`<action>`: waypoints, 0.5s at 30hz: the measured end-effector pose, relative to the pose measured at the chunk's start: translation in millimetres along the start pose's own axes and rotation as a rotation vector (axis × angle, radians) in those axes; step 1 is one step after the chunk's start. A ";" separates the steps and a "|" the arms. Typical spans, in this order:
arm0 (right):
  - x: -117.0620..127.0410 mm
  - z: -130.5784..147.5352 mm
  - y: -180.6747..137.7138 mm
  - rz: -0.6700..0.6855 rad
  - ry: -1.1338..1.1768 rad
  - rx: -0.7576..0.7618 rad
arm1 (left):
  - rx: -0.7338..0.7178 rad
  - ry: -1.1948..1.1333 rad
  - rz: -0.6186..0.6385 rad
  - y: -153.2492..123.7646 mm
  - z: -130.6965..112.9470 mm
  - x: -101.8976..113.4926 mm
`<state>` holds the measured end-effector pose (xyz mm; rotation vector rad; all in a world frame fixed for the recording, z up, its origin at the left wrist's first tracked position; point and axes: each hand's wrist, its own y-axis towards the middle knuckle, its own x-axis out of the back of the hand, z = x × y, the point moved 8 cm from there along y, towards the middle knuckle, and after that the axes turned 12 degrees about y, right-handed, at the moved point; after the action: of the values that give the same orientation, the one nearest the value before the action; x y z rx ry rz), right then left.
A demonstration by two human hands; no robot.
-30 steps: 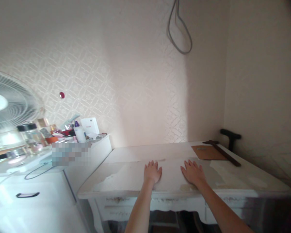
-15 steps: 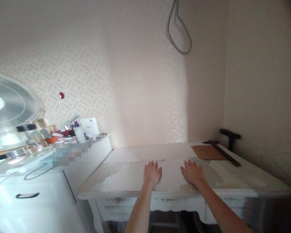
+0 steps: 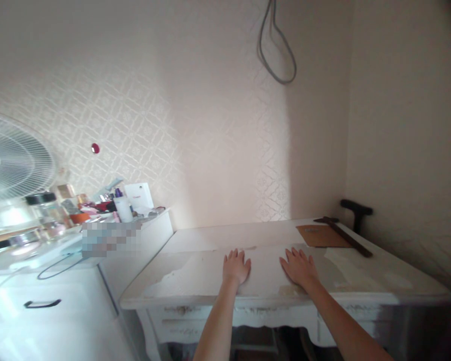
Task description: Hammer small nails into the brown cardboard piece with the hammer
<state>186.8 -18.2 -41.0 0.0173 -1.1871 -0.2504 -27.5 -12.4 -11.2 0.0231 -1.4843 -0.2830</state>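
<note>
Both hands lie palm down on a worn white desk (image 3: 195, 273) whose top covering is peeling in patches. My left hand (image 3: 236, 266) rests near the middle of the front half, fingers stretched forward and holding nothing. To its right, my right hand (image 3: 299, 266) is flat with its fingers spread, also holding nothing. Beyond the right hand lies a brown folder-like sheet (image 3: 321, 236). A dark T-shaped object (image 3: 348, 238) lies across that sheet's right edge; its exact kind is unclear.
On the left, a white cabinet (image 3: 78, 296) carries jars, bottles, a white box (image 3: 139, 196) and a cable. An electric fan (image 3: 20, 155) stands behind them. A grey cable loop (image 3: 261, 47) hangs on the wall. A black T-shaped handle (image 3: 357, 210) rises beyond the desk's right edge.
The fan head has turned slightly to the left. Both hands stay in the same place on the desk.
</note>
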 end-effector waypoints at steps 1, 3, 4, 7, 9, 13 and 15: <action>-0.2 -0.2 0.3 0.000 -0.002 0.001 | 0.000 0.003 0.006 0.1 0.0 -0.6; -0.4 -0.4 0.6 0.000 -0.003 0.004 | 0.002 0.009 0.014 0.3 0.1 -1.7; -0.4 -0.3 0.6 -0.001 -0.003 0.005 | 0.003 0.010 0.015 0.5 0.2 -2.0; -0.2 -0.4 0.4 0.003 -0.002 0.002 | 0.001 0.004 0.002 0.6 0.2 -1.7; -0.1 -0.3 0.0 0.007 0.000 0.000 | -0.001 0.000 0.001 0.5 0.2 -1.7; 0.6 0.4 -0.9 0.014 0.002 0.001 | -0.005 0.009 0.022 0.2 0.0 -2.4; 0.8 0.8 -1.1 0.021 0.006 0.002 | -0.004 0.014 0.030 0.0 0.0 -2.5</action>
<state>186.1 -19.4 -40.1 0.0071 -1.1814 -0.2309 -27.7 -11.9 -13.6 -0.0007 -1.4692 -0.2613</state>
